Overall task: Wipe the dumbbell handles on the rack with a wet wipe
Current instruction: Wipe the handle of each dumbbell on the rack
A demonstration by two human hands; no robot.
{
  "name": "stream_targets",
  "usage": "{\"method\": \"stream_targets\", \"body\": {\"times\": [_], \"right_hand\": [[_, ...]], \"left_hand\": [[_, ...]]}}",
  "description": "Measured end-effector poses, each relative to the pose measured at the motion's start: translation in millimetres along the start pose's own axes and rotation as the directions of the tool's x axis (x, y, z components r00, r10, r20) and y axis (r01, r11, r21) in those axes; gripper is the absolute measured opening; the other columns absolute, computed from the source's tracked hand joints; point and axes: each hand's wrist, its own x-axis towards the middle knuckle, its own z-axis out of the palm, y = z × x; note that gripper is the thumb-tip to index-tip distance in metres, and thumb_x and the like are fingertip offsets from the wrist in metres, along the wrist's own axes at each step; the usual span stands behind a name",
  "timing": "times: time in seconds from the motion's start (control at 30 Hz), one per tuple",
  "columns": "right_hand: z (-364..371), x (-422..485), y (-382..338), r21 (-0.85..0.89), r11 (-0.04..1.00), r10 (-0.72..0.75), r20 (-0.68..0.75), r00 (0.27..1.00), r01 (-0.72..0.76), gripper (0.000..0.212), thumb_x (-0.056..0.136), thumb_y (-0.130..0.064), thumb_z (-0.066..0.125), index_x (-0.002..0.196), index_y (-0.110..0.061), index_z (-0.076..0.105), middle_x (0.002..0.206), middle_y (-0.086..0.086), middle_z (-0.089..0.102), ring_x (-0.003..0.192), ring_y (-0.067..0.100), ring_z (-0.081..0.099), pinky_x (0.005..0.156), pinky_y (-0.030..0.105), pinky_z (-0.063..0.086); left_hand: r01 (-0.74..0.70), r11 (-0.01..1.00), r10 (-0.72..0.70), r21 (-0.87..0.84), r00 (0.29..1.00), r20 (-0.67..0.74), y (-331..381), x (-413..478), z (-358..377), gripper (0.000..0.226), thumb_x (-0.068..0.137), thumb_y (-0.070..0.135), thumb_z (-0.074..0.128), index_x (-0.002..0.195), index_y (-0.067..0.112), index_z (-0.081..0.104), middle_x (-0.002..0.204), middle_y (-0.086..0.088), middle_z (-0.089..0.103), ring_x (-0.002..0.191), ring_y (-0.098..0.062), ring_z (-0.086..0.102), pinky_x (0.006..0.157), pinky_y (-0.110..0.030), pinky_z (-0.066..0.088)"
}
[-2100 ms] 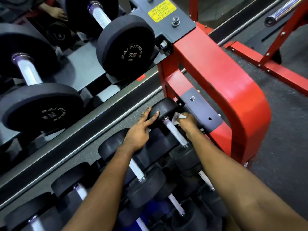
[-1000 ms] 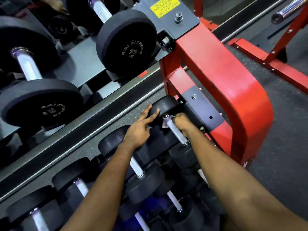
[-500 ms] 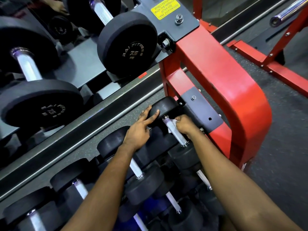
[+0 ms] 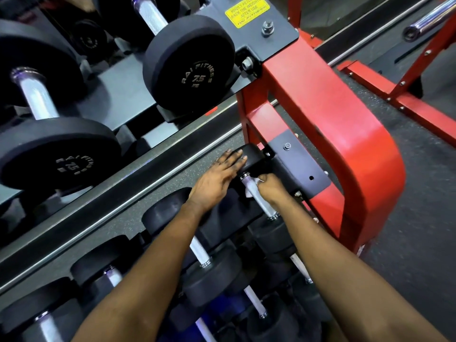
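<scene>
Right hand (image 4: 271, 191) pinches wipe (image 4: 248, 192) on handle (image 4: 263, 207); dumbbell (image 4: 190, 62) reads "RAI FITNESS 7.5".

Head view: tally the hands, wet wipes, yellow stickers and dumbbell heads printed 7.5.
hands: 2, left hand and right hand
wet wipe: 1
yellow sticker: 1
dumbbell heads printed 7.5: 2
total: 6
</scene>
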Motion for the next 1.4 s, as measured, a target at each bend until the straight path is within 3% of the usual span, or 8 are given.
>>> {"method": "stream_targets", "body": {"times": [0.1,0.3,0.53,0.67,0.83,1.03,1.2,1.4], "right_hand": [[2,-7,4,0.185,0.983,0.008,0.074,0.997,-0.021,0.028,0.091,-0.026,0.060,0.079,-0.003,0.069,0.077,0.007,0.072,0.071,0.015,0.060,0.068,0.030,0.051],[-13,-3,2,-0.101,0.994,0.053,0.039,0.998,-0.049,0.029,0.084,0.003,0.046,0.060,-0.012,0.049,0.062,0.003,0.052,0.062,0.016,0.049,0.058,0.026,0.037],[-9,-12,5,0.136,0.986,0.081,0.112,0.990,-0.096,0.022,0.093,0.000,0.046,0.081,-0.003,0.065,0.072,0.007,0.066,0.063,0.013,0.055,0.057,0.023,0.045],[-16,-10,4,-0.082,0.993,0.090,0.092,0.992,-0.083,0.030,0.089,0.005,0.043,0.064,-0.011,0.051,0.066,0.004,0.049,0.063,0.017,0.046,0.052,0.026,0.033],[-2,-8,-6,-0.160,0.987,-0.033,-0.035,0.999,0.027,0.017,0.093,-0.019,0.055,0.083,-0.008,0.064,0.087,0.011,0.065,0.082,0.020,0.056,0.069,0.028,0.040],[-27,-14,6,-0.512,0.859,0.089,0.145,0.985,-0.002,0.022,0.089,-0.010,0.052,0.102,0.000,0.067,0.109,0.019,0.069,0.099,0.032,0.065,0.068,0.026,0.042],[-24,-11,5,-0.518,0.853,0.064,0.231,0.971,0.067,0.014,0.087,-0.006,0.050,0.076,-0.008,0.059,0.084,0.014,0.063,0.078,0.022,0.056,0.063,0.027,0.039],[-47,-17,-4,-0.617,0.779,0.144,0.349,0.926,0.111,0.027,0.089,-0.003,0.046,0.106,0.001,0.067,0.100,0.015,0.064,0.090,0.023,0.058,0.066,0.025,0.043]], "left_hand": [[-0.023,1.000,0.023,-0.019,0.999,-0.030,0,1,-3,0.049,0.103,0.015,0.044,0.150,0.025,0.041,0.158,0.009,0.034,0.151,-0.012,0.020,0.120,-0.028,0.022],[-0.017,0.999,0.015,-0.036,0.998,-0.062,2,2,1,0.049,0.100,0.009,0.048,0.148,0.021,0.045,0.156,0.005,0.037,0.149,-0.014,0.022,0.117,-0.011,0.010],[0.001,0.998,-0.003,-0.061,0.999,-0.036,1,3,1,0.048,0.100,0.009,0.047,0.147,0.020,0.047,0.157,0.003,0.037,0.150,-0.017,0.022,0.120,-0.019,0.013],[0.005,0.994,-0.008,-0.109,1.000,-0.023,0,4,-1,0.050,0.099,0.004,0.050,0.147,0.018,0.048,0.157,0.001,0.037,0.150,-0.018,0.022,0.122,-0.023,0.013],[0.004,0.994,-0.008,-0.108,0.999,-0.036,2,3,-1,0.050,0.099,0.003,0.051,0.147,0.018,0.048,0.157,0.000,0.037,0.149,-0.018,0.022,0.122,-0.024,0.015],[0.009,0.993,-0.014,-0.116,0.999,-0.041,1,3,0,0.049,0.100,0.006,0.051,0.147,0.019,0.047,0.157,0.001,0.037,0.150,-0.018,0.022,0.123,-0.037,0.019],[0.020,0.995,-0.024,-0.102,0.999,-0.035,2,3,2,0.050,0.100,0.005,0.050,0.148,0.020,0.045,0.158,0.002,0.036,0.151,-0.019,0.021,0.123,-0.044,0.022],[0.053,0.995,-0.055,-0.080,0.998,-0.029,2,4,5,0.053,0.101,0.004,0.048,0.150,0.023,0.041,0.160,0.003,0.032,0.152,-0.019,0.017,0.123,-0.048,0.019]]}}
